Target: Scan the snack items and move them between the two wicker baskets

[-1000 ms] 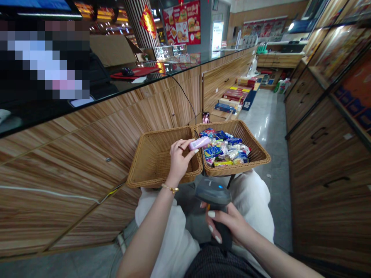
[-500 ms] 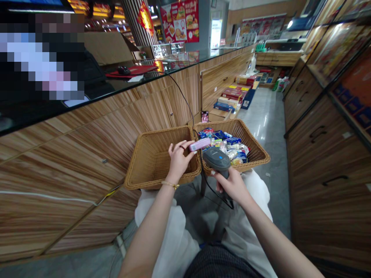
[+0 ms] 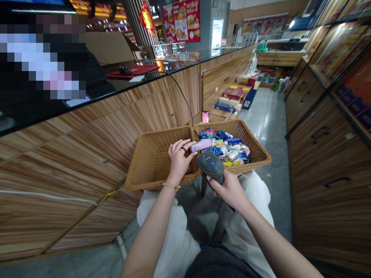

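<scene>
My left hand (image 3: 179, 162) holds a small lilac-pink packet (image 3: 200, 145) between fingers and thumb, above the inner rim of the left wicker basket (image 3: 153, 158). That basket shows nothing inside. My right hand (image 3: 228, 189) grips a dark grey handheld barcode scanner (image 3: 210, 165), its head just below and right of the packet. Beside them, the right wicker basket (image 3: 247, 135) is heaped with assorted packaged goods (image 3: 224, 148) in blue, silver and yellow wrappers. The scanner's cable is hidden here.
Both baskets rest on my lap, against a wood-veneer counter (image 3: 87, 146) with a black glass top. Boxes stand along the counter's foot on a shiny grey floor (image 3: 266, 116). Wooden cabinets (image 3: 324, 162) line the right side.
The scanner has risen from my lap and moved left over the right basket, its head now closer to the pink packet. My left hand and the packet have barely moved.
</scene>
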`<state>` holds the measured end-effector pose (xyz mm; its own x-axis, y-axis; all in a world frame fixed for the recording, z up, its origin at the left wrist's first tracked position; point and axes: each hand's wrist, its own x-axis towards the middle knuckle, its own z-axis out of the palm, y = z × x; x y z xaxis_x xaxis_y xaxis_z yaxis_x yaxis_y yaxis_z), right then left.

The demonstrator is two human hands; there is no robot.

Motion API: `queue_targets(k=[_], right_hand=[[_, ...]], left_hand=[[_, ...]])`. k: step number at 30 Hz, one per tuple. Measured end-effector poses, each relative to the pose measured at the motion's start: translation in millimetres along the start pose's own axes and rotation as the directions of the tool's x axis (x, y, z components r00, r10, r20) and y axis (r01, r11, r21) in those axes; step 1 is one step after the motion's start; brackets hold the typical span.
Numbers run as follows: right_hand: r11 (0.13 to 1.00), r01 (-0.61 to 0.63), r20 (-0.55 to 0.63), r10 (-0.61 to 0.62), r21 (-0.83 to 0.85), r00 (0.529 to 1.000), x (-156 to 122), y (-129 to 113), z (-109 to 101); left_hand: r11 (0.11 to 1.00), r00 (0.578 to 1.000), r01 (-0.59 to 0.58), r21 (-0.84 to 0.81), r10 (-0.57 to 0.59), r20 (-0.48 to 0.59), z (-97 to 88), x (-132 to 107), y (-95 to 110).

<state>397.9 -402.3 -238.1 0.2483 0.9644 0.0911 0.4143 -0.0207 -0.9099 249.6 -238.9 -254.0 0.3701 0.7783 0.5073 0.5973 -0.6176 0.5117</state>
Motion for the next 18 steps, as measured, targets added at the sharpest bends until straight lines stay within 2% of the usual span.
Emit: queue_targets(k=[12, 18], right_hand=[[0.996, -0.053, 0.004, 0.053, 0.065, 0.999, -2, -2, 0], [0.995, -0.056, -0.012, 0.057, 0.083, 0.998, -4, 11, -1]], left_hand=[[1.000, 1.000, -0.002, -0.006, 0.002, 0.013, -1.1, 3, 0], [1.000, 0.998, 0.008, 0.029, -0.006, -0.058, -8.9, 2, -4]])
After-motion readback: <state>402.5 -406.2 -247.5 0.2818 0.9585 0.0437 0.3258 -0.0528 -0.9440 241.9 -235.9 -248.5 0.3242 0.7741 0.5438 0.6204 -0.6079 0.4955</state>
